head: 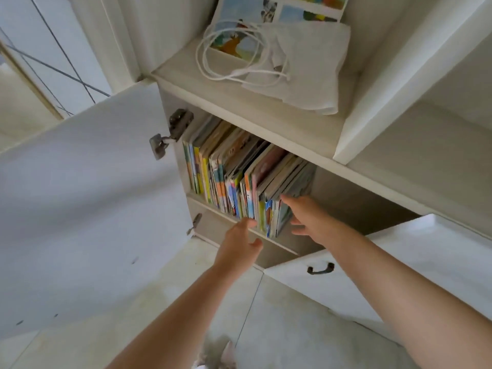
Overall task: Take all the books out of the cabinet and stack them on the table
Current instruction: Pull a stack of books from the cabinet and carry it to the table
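Row of picture books (239, 177), standing upright on the cabinet shelf (213, 206) at frame centre, spines outward. Right hand (306, 217), grip apart, fingertips at the row's right end, nearer; left hand (239, 241), grip apart, just below the spines. Surface not in view; open cabinet door (87, 195) at left, white bag (300, 73) on the shelf above.

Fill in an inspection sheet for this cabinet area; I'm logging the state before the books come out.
Surface: cabinet shelf carries the books; no table in view.
Job's things: row of books stands upright to leaning, at the left of the compartment.
Clutter: white cloth bag and picture sheets on the open shelf above.
Hands: left hand open, fingers at the spines; right hand open beside the rightmost books.
Cables: white cord, coiled, by the bag.
Surroundings: left door and right door open; tiled floor.
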